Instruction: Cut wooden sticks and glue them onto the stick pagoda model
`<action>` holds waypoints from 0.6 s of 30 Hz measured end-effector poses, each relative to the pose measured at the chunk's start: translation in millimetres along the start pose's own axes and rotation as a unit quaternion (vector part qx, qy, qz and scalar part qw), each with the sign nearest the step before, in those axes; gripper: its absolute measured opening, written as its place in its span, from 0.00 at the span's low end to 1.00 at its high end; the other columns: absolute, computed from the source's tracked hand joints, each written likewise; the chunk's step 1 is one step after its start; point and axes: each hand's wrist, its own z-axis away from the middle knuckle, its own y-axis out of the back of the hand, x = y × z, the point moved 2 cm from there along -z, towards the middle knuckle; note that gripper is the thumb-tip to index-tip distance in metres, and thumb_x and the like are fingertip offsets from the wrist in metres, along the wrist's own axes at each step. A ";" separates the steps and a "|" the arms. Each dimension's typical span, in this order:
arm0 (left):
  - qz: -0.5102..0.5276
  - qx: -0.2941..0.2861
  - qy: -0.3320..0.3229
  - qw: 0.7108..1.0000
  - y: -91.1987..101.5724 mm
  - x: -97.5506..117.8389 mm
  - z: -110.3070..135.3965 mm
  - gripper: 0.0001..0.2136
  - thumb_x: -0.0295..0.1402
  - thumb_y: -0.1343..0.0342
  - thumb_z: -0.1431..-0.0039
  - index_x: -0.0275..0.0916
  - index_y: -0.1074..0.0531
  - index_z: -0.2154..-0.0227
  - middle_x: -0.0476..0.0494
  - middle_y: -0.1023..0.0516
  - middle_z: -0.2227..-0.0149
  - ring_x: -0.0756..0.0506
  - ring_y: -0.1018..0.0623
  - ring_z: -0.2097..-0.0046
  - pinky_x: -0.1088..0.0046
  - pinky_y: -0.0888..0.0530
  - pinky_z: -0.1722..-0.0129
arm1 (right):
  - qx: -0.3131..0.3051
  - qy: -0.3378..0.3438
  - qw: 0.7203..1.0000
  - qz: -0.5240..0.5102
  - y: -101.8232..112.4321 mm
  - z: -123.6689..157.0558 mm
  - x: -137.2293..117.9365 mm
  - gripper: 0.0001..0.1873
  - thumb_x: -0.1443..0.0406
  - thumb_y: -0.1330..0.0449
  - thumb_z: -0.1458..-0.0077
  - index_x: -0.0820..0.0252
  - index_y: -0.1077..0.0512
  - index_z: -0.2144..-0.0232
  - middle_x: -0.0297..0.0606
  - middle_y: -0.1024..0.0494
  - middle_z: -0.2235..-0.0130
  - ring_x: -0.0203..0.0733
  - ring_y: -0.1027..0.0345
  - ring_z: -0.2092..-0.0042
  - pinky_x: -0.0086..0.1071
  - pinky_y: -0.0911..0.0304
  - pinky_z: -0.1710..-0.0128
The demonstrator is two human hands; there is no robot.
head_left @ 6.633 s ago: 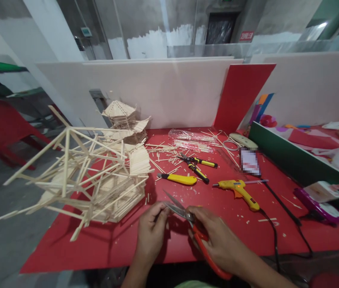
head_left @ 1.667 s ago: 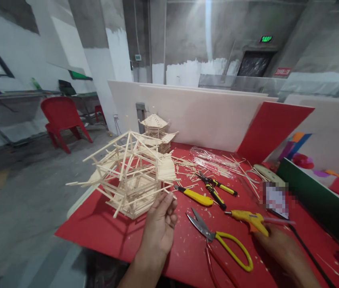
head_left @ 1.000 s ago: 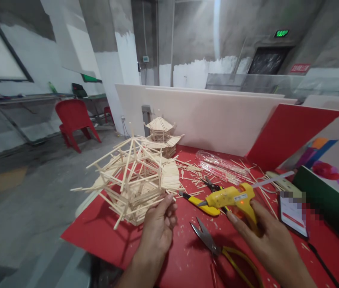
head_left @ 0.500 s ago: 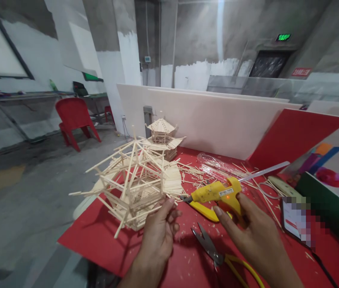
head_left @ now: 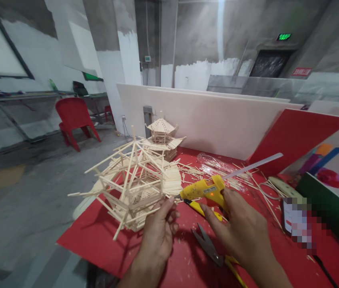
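Note:
My right hand (head_left: 241, 236) grips a yellow glue gun (head_left: 204, 190) with a clear glue stick sticking out behind it. The nozzle points left at the fingertips of my left hand (head_left: 159, 232). Those fingers pinch a small wooden stick (head_left: 172, 198) right beside a large model frame of wooden sticks (head_left: 130, 186) on the red table (head_left: 97, 240). The stick is too thin to see well.
A smaller stick pagoda (head_left: 161, 136) stands behind the frame. Scissors (head_left: 210, 250) lie under my right hand. A yellow utility knife (head_left: 201, 209), loose sticks (head_left: 192, 172), a plastic bag (head_left: 217, 165) and a phone (head_left: 297, 220) lie on the table. A white board (head_left: 217, 120) walls the back.
My right hand put down the scissors, picked up the glue gun and brought its nozzle left to my left fingertips. My left hand stayed by the stick frame.

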 end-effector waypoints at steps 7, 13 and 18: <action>0.002 -0.007 -0.009 1.000 2.1 -0.8 -2.7 0.16 0.29 0.29 0.60 0.36 0.30 0.69 0.53 0.26 0.78 0.55 0.28 0.81 0.84 0.38 0.86 | 0.014 0.017 0.998 0.053 0.3 0.9 -0.1 0.22 0.46 0.49 0.39 0.58 0.32 0.64 0.34 0.29 0.72 0.41 0.32 0.72 0.31 0.50 0.75; 0.005 -0.011 -0.033 0.999 4.9 1.0 0.9 0.17 0.31 0.28 0.61 0.37 0.29 0.69 0.54 0.27 0.78 0.55 0.29 0.81 0.84 0.39 0.86 | 0.030 0.018 0.998 0.060 1.7 0.1 -0.1 0.19 0.49 0.48 0.39 0.59 0.32 0.63 0.34 0.28 0.72 0.40 0.32 0.72 0.31 0.50 0.74; 0.003 0.003 -0.018 1.000 7.3 2.3 4.0 0.15 0.29 0.31 0.54 0.37 0.29 0.64 0.52 0.25 0.74 0.53 0.24 0.79 0.84 0.38 0.88 | 0.041 0.040 0.996 0.071 2.7 -6.5 -8.1 0.17 0.52 0.47 0.39 0.59 0.31 0.61 0.35 0.26 0.71 0.40 0.32 0.73 0.31 0.51 0.75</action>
